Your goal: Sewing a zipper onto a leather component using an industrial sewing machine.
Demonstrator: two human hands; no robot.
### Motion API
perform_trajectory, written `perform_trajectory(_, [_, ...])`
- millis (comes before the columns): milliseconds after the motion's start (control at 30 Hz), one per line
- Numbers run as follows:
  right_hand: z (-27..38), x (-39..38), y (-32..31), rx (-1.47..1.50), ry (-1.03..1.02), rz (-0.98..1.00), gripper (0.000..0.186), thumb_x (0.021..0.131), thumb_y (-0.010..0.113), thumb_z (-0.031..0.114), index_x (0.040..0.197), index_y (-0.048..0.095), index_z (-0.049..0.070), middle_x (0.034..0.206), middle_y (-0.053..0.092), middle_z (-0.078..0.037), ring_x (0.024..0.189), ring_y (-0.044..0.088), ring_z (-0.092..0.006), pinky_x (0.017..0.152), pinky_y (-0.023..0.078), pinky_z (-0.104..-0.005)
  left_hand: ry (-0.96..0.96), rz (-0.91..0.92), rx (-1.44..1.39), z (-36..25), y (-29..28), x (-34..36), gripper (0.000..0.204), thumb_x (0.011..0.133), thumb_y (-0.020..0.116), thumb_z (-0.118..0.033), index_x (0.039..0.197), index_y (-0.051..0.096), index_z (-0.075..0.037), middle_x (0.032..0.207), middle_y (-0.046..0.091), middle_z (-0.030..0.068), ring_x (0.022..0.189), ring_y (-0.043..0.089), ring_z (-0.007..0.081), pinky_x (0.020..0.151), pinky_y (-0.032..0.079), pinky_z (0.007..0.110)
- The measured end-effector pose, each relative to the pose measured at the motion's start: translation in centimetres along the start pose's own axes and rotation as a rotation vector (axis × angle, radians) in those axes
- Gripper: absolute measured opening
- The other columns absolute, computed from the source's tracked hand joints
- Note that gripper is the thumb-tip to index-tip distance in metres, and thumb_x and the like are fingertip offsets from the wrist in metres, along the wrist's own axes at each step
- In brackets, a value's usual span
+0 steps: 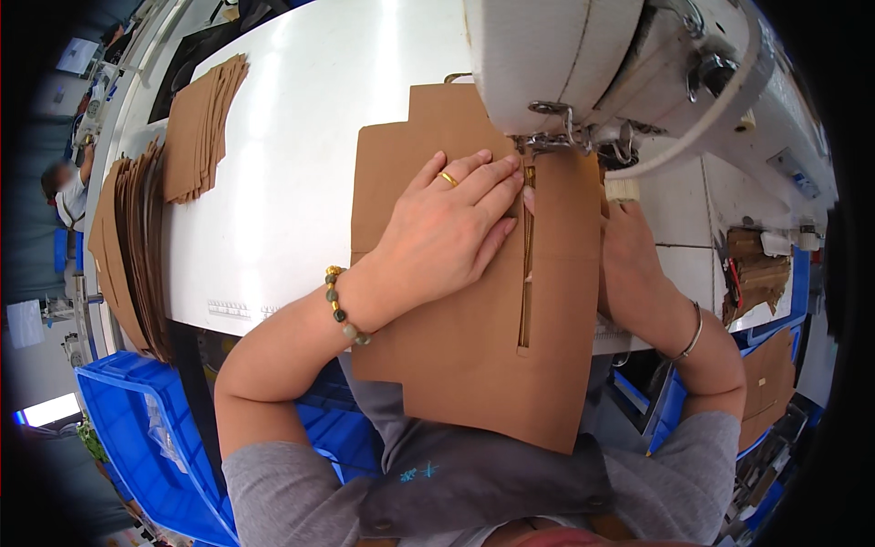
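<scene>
A large brown leather-like panel [465, 337] with a long narrow slot lies under the sewing machine head [565, 73], its near end hanging over the table edge toward my lap. My left hand [456, 219] is spread flat on top of it, fingertips beside the slot and close to the presser foot [547, 143]. At the panel's right edge, my right hand [631, 260] has bent fingers gripping the edge; they are partly hidden beneath it. What looks like a fingertip shows through the slot. The needle tip cannot be made out.
Brown pieces lie in a fanned pile [205, 128] at the far left, near a thicker stack [137, 246] standing at the table's left edge. A blue bin [155, 428] sits below. More brown pieces [758, 273] are at right. Another person [71, 196] is far left.
</scene>
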State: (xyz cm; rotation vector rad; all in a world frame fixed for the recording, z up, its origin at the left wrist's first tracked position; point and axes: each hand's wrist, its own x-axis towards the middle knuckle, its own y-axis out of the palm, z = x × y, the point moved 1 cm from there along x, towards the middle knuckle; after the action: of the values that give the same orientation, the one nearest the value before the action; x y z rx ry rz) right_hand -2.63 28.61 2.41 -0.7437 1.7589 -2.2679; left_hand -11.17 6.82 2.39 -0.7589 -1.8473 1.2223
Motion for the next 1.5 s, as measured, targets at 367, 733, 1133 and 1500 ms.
perform_trajectory(367, [-0.1, 0.3, 0.1, 0.014, -0.006, -0.041, 0.050, 0.086, 0.068, 0.015, 0.135, 0.065, 0.003, 0.124, 0.068, -0.015, 0.121, 0.061, -0.0358, 0.117, 0.038, -0.0579, 0.008, 0.012, 0.008, -0.1, -0.7, 0.7, 0.041, 0.097, 0.067, -0.025, 0.133, 0.066, -0.005, 0.137, 0.065, 0.0102, 0.132, 0.059, 0.0323, 0.110, 0.047, 0.054])
perform_trajectory(733, [-3.4, 0.8, -4.6, 0.026, 0.366, -0.277, 0.020, 0.093, 0.070, 0.017, 0.104, 0.068, 0.001, 0.095, 0.070, -0.016, 0.088, 0.065, -0.0404, 0.102, 0.051, -0.0511, 0.035, -0.017, 0.019, 0.0, -0.7, 0.9, 0.044, 0.094, 0.071, -0.033, 0.128, 0.068, -0.005, 0.129, 0.067, 0.0107, 0.127, 0.061, 0.0326, 0.109, 0.048, 0.054])
perform_trajectory(1133, [-2.4, 1.1, 0.3, 0.019, 0.051, -0.029, 0.060, 0.090, 0.070, 0.051, 0.127, 0.068, 0.005, 0.125, 0.066, -0.014, 0.135, 0.052, -0.0359, 0.117, 0.037, -0.0561, 0.037, -0.045, -0.007, -0.1, -0.4, 0.7, 0.052, 0.089, 0.077, -0.035, 0.127, 0.070, -0.001, 0.137, 0.066, 0.0099, 0.117, 0.063, 0.0318, 0.106, 0.048, 0.046])
perform_trajectory(1500, [-3.1, 1.5, 0.5, 0.111, 0.011, -0.049, 0.058, 0.087, 0.075, 0.047, 0.123, 0.066, 0.002, 0.131, 0.062, -0.015, 0.136, 0.051, -0.0344, 0.116, 0.038, -0.0579, 0.014, -0.046, -0.034, -0.3, -0.3, 0.7, 0.051, 0.088, 0.080, -0.032, 0.126, 0.070, 0.000, 0.140, 0.064, 0.0161, 0.126, 0.062, 0.0348, 0.107, 0.047, 0.046])
